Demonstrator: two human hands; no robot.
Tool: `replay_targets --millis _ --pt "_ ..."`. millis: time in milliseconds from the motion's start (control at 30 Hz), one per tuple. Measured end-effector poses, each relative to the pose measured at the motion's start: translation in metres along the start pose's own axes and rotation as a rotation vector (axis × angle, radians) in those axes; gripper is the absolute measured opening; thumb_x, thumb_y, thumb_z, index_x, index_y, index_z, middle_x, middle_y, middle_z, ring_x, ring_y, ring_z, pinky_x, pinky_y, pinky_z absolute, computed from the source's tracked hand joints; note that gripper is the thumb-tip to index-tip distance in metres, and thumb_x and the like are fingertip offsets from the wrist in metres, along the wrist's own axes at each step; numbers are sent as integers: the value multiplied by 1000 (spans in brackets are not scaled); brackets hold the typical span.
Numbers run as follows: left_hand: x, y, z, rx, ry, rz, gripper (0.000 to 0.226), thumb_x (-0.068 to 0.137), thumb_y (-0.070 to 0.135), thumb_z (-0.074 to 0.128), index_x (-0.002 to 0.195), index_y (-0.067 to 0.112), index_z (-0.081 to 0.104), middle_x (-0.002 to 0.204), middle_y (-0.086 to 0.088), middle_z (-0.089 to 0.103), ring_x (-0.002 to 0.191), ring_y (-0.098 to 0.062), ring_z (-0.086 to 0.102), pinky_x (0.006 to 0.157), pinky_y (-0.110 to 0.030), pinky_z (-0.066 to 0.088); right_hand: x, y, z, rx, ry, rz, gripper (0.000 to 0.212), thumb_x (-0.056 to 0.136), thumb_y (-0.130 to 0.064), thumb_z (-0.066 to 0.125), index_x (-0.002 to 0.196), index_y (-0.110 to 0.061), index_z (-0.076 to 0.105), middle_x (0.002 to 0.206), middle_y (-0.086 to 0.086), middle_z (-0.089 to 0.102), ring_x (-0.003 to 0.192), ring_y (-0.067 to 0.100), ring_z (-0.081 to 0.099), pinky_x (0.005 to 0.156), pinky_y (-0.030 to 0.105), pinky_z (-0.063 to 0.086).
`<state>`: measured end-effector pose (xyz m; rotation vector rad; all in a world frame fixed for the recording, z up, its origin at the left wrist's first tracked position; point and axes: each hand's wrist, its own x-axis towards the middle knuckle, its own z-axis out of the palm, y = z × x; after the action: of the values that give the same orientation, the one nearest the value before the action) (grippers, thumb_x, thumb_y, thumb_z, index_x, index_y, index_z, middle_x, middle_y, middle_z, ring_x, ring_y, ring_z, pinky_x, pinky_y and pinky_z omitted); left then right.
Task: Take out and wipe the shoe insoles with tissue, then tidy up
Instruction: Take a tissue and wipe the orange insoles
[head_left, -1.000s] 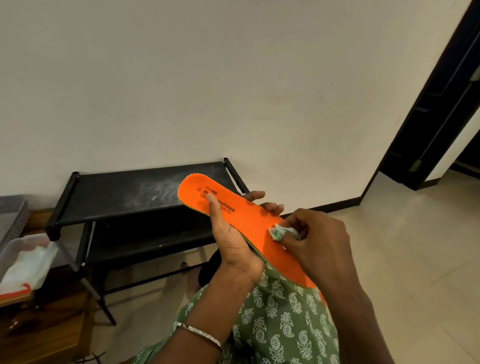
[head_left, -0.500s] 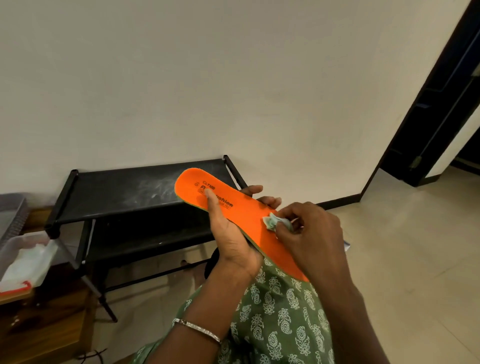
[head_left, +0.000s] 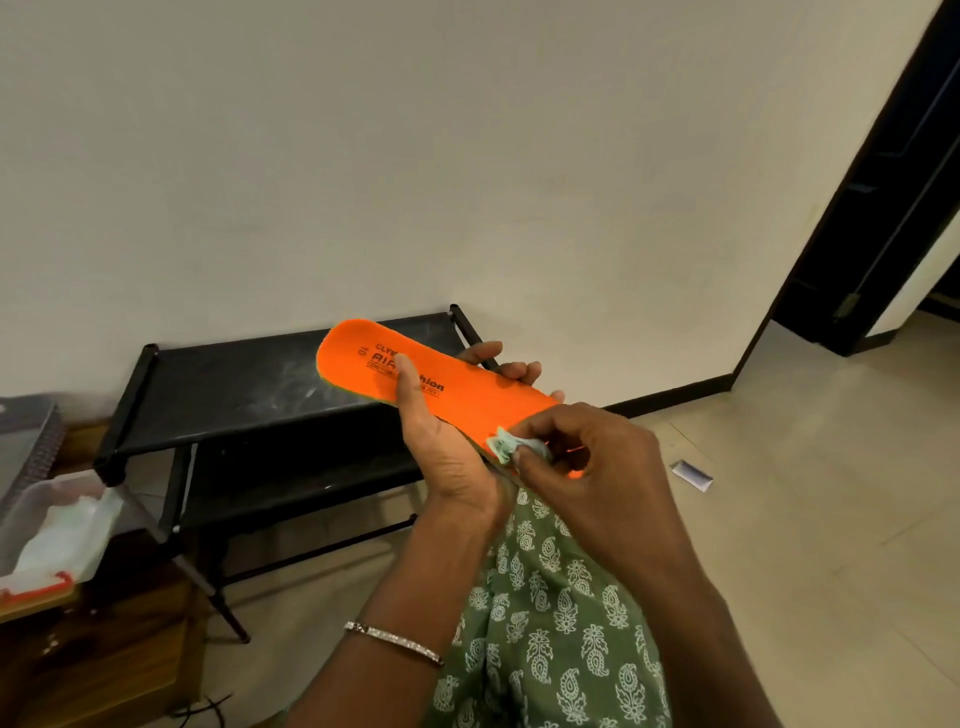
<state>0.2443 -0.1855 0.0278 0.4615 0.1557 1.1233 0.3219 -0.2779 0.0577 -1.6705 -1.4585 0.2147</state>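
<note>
While the left hand (head_left: 447, 457) grips the orange insole (head_left: 467, 395) at mid-frame, thumb across its print, the right hand (head_left: 587, 467) pinches a wadded tissue (head_left: 506, 447) against its near end, best swept firmly toward the far end in overlapping strokes.

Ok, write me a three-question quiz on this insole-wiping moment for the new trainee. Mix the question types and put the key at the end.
1. True or false: the left hand grips the orange insole with its thumb on the printed top side.
2. What does the right hand pinch against the insole? A) a brush B) a wad of tissue C) a shoelace
3. Which wrist wears the bracelet?

Key: 1 true; 2 B; 3 the left wrist.
</note>
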Motion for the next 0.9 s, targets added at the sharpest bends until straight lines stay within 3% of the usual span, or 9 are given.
replay_targets --millis 100,333,467,567,633,733,833,900 --pt "11 7 -2 15 31 60 78 88 77 35 112 8 61 91 -18 58 107 -36 57 103 -71 37 3 28 -16 -81 3 126 13 79 -26 79 91 -30 76 83 -16 68 76 -1 62 65 26 54" --pt "33 -7 8 65 103 62 77 91 73 33 120 8 64 102 -21 65 113 -38 61 102 -66 42 12 63 -16 -7 196 287 11 79 -34 80 88 -32 73 106 -13 66 100 2 61 82 34 53" --pt "49 -21 19 276 143 -25 58 98 54 43 130 10 63 124 -18 67 121 -33 61 101 -49 48 19 87 -28 50 255 396 10 80 -23 80 90 -24 78 85 -13 73 83 0 67 68 20 50" --pt "68 -33 21 480 107 -158 41 98 42 52 132 22 64 132 -9 65 119 -25 60 101 -46 49 27 109 -41 -16 369 432 12 80 -17 79 92 -18 79 81 -11 71 75 -2 65 62 11 43" --pt "81 -37 18 589 100 -238 39 97 39 56 134 25 62 127 -1 66 115 -20 62 99 -44 50 33 124 -51 -77 424 447 12 79 -15 80 92 -17 79 78 -9 71 71 -3 64 63 10 41" --pt "109 -42 8 706 102 -317 40 93 36 64 126 14 64 110 -1 73 107 -23 69 95 -46 55 43 153 -67 -157 473 481 17 78 -14 80 95 -13 78 85 1 75 71 8 65 65 10 40" --pt "141 -47 -5 832 147 -341 24 90 27 69 108 11 69 94 -1 75 89 -15 71 79 -35 57 56 188 -77 -195 486 496 22 79 -13 80 100 -8 77 91 7 75 76 18 69 67 13 43" --pt "167 -58 -18 908 184 -368 12 90 18 71 99 11 70 95 -8 75 84 -16 68 67 -28 57 65 218 -79 -234 483 503 23 79 -12 81 101 -6 77 93 8 75 78 20 69 69 17 46"
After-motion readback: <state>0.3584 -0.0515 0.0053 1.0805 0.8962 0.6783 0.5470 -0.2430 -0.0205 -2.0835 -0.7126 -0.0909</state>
